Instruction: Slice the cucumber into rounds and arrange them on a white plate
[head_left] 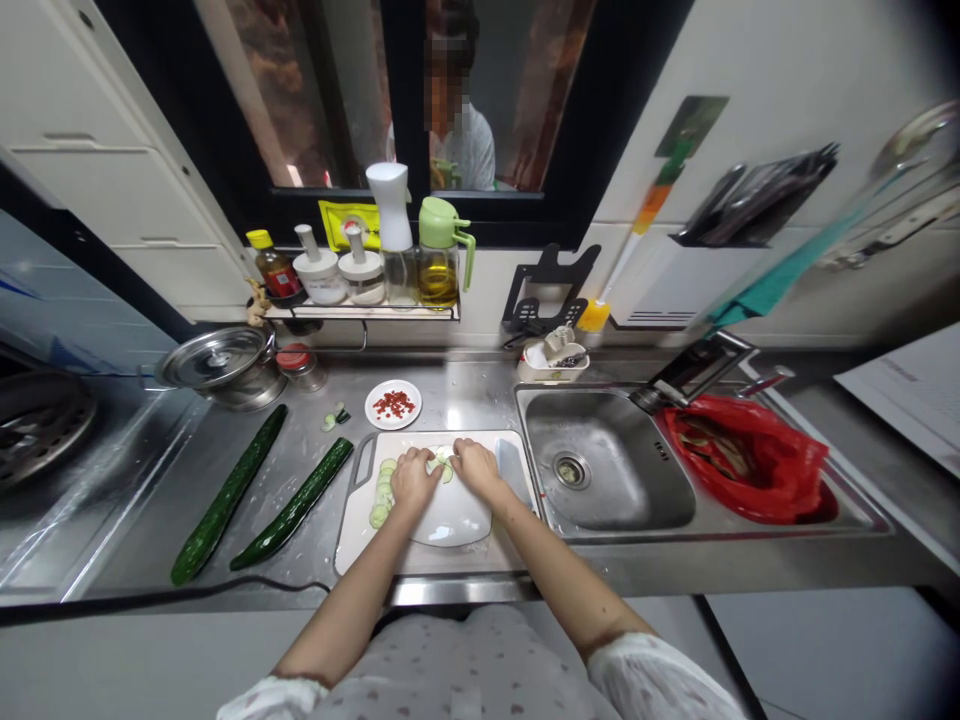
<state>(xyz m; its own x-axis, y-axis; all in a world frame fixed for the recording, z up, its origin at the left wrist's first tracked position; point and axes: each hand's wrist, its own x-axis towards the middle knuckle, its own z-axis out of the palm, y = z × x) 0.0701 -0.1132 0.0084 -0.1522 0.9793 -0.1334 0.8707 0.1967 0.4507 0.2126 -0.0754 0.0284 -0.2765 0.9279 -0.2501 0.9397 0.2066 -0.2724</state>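
Note:
Both my hands are over a white plate [450, 525] that rests on a pale cutting board [360, 550]. My left hand [414, 480] has its fingers bent onto thin cucumber slices [441, 462] at the plate's far part. From the other side, my right hand [475, 463] pinches at the same slices; its fingertips are partly hidden. A row of more cucumber slices [381, 497] lies on the board left of my left hand. Near the board's right edge lies a flat bluish-grey shape [510, 460], perhaps a knife blade.
Two whole cucumbers [296, 505] lie at left. Behind the board are cucumber scraps [330, 421] and a small dish [394, 421] of chopped red pieces. A sink [615, 500] with a red bag [780, 470] is at right. Bottles stand on a rack [360, 312]. The window shows a person.

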